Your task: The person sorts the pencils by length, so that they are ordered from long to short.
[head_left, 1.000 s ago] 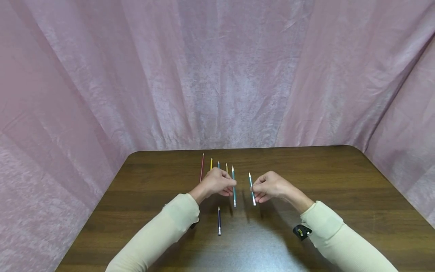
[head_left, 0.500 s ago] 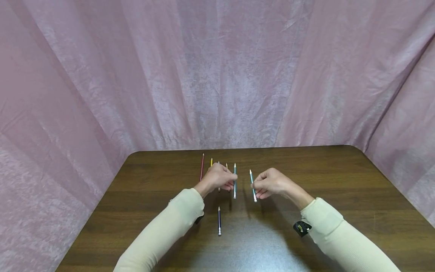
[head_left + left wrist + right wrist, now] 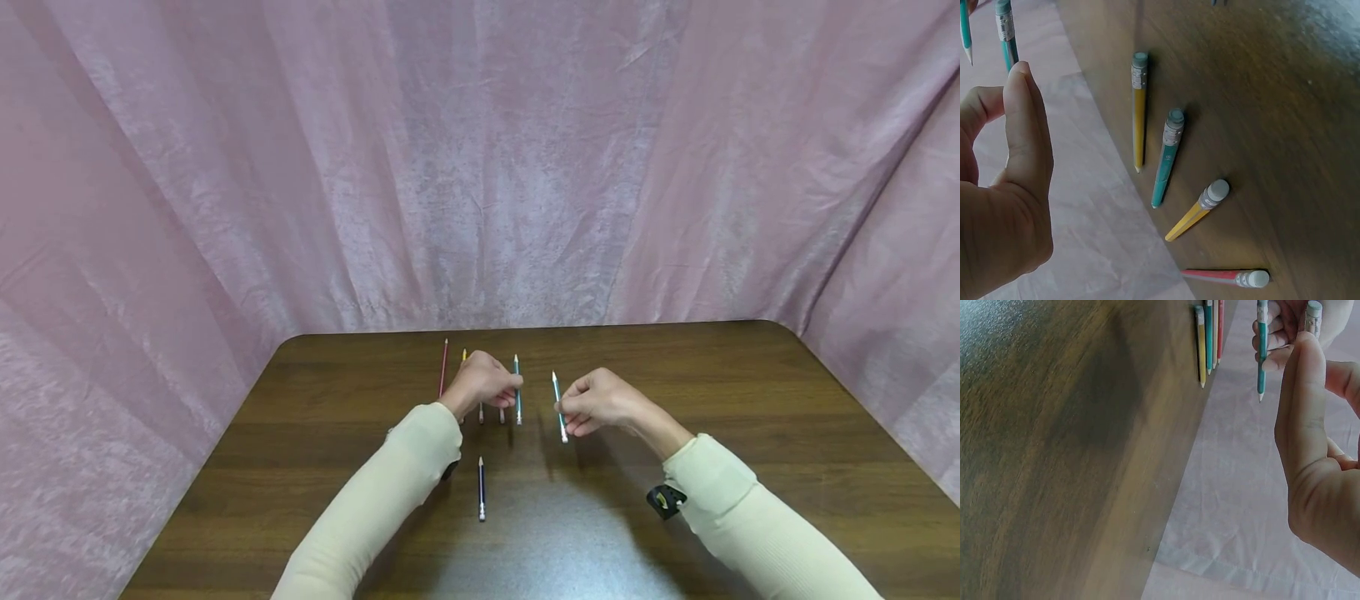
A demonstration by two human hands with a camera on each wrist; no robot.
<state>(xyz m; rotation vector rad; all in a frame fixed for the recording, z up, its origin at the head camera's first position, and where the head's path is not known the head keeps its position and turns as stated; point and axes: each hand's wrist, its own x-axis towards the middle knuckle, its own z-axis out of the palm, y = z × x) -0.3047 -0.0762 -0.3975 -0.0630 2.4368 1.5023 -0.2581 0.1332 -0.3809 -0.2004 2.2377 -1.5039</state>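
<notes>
Between thumb and fingers, my left hand (image 3: 486, 382) pinches a teal pencil (image 3: 518, 404), tip pointing away from me and eraser end nearer. My right hand (image 3: 600, 402) pinches a second teal pencil (image 3: 558, 408) to the right of it, at a similar slant. Both pencils are held over the table, a small gap apart. Below and left of my left hand, a row of pencils lies on the table: a yellow one (image 3: 1139, 119), a teal one (image 3: 1166, 165), another yellow one (image 3: 1188, 220) and a red one (image 3: 1216, 275). In the head view my left hand partly hides this row.
A dark blue pencil (image 3: 482, 492) lies alone on the brown wooden table (image 3: 675, 358), nearer to me. Pink curtains (image 3: 525, 167) hang behind the table's far edge and along both sides.
My left hand has moved away from me with its teal pencil, uncovering the eraser ends of the row. My right hand has shifted slightly farther off with its pencil.
</notes>
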